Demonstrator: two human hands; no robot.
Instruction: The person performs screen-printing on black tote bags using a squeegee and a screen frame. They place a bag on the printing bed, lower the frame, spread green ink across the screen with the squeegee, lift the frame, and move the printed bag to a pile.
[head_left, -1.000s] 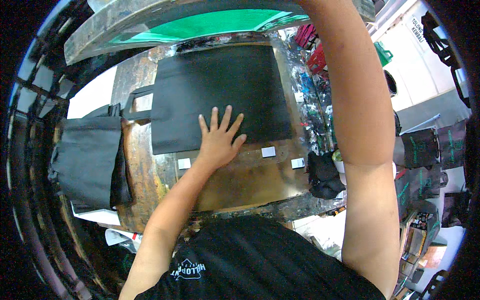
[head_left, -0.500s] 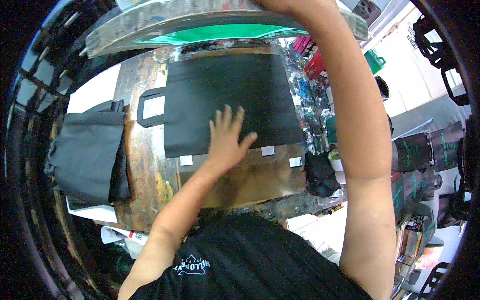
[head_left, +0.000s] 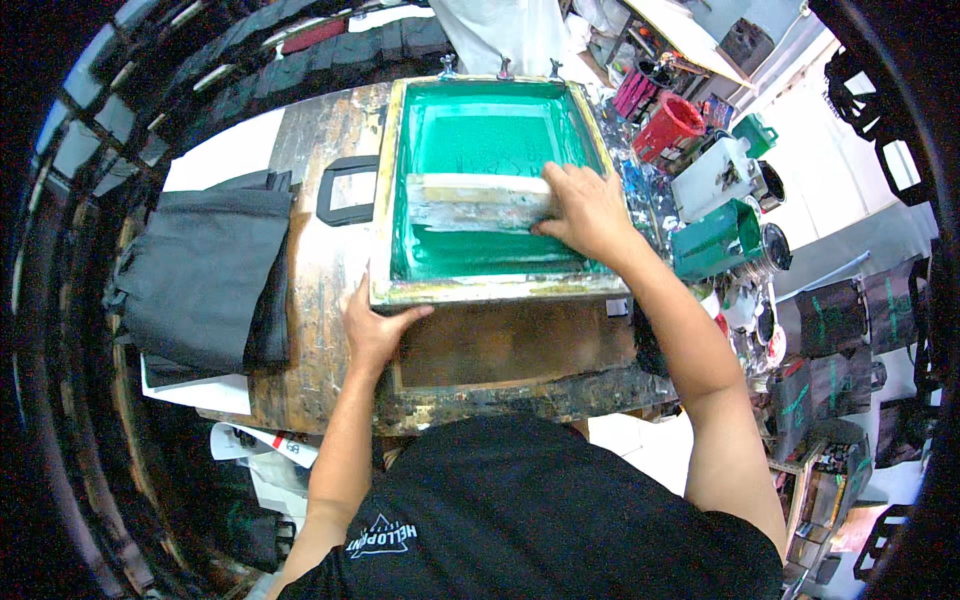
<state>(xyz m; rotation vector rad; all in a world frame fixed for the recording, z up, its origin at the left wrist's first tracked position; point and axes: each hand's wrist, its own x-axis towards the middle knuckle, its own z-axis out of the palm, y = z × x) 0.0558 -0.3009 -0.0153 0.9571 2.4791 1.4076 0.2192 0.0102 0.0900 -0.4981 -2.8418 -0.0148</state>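
We see the messy wooden surface (head_left: 300,250) with a green printing screen (head_left: 490,190) lying flat on it. A pile of black bags (head_left: 200,275) sits to its left. Our right hand (head_left: 590,215) wraps its fingers around the squeegee (head_left: 475,203) on the screen. Our left hand (head_left: 375,325) grips the frame's near corner.

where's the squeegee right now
In the head view the squeegee lies across the green mesh of the screen frame, upper centre of the worktable, with the right hand gripping its right end.
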